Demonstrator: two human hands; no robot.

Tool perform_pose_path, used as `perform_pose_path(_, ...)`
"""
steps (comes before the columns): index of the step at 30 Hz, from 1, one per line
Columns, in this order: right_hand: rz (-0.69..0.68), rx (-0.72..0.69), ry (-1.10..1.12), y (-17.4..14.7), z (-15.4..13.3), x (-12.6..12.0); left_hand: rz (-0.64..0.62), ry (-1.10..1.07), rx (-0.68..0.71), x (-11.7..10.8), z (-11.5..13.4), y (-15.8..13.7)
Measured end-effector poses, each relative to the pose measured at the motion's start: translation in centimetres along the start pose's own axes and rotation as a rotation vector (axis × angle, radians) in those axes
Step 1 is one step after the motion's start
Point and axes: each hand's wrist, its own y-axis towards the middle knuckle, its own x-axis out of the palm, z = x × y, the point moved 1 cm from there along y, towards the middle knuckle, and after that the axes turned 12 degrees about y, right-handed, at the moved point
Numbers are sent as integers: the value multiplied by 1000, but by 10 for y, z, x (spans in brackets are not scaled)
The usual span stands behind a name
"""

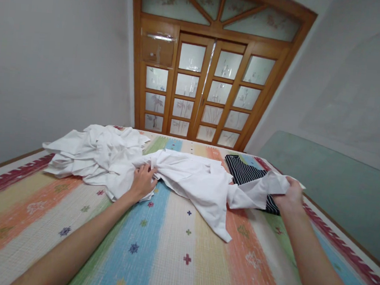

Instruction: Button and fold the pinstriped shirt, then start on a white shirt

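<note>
A white shirt (196, 178) lies crumpled across the middle of the bed, one sleeve drawn out to the right. My right hand (292, 196) is closed on the end of that sleeve, holding it above a folded black garment with white stripes (244, 170). At the shirt's left end, my left hand (144, 182) has its fingers closed on the white cloth. Beside it, to the left, rests a loose heap of white clothes (99, 152), which meets the shirt; where one stops and the other starts is hard to tell.
A striped, patterned bedcover (174, 247) spreads under everything. Beyond the bed's far edge stand wooden doors with glass panes (201, 86). Grey walls (58, 51) flank the bed, and a pale green panel (336, 182) runs along the right side.
</note>
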Motion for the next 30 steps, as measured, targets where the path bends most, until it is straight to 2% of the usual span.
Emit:
perform_pose_path(2, 94, -10, -47, -4, 4, 1, -18, -7, 34, 0, 1, 0)
perform_pose_path(4, 94, -92, -164, -12, 8, 5, -38, -44, 80, -1, 1, 0)
perform_pose_path(7, -110, -395, -506, -29, 13, 15, -25, -163, 154, -2, 2, 0)
perform_pose_path(9, -312, -501, -749, -42, 19, 21, -12, -290, 188, -6, 4, 1)
perform_pose_path(11, -579, -400, -970, -56, 25, 25, -53, -446, 226, -14, 8, 3)
perform_pose_path(15, -1130, 124, -1299, -89, 37, 27, -269, -829, 318, -44, 18, 9)
perform_pose_path(17, -1288, 338, -1396, -105, 42, 25, -378, -1041, 319, -61, 20, 11)
perform_pose_path(18, -1335, 402, -1435, -113, 45, 24, -418, -1134, 296, -68, 20, 12)
perform_pose_path(20, -1378, 420, -1492, -124, 51, 21, -456, -1278, 212, -81, 18, 15)
perform_pose_path(24, -1314, 220, -1448, -129, 60, 18, -395, -1351, 25, -90, 7, 20)
perform_pose_path(27, -1128, 234, -1283, -117, 49, 9, -283, -1332, -131, -87, -3, 24)
perform_pose_path(30, -866, 319, -1058, -98, 19, -11, -230, -1347, -218, -80, -10, 27)
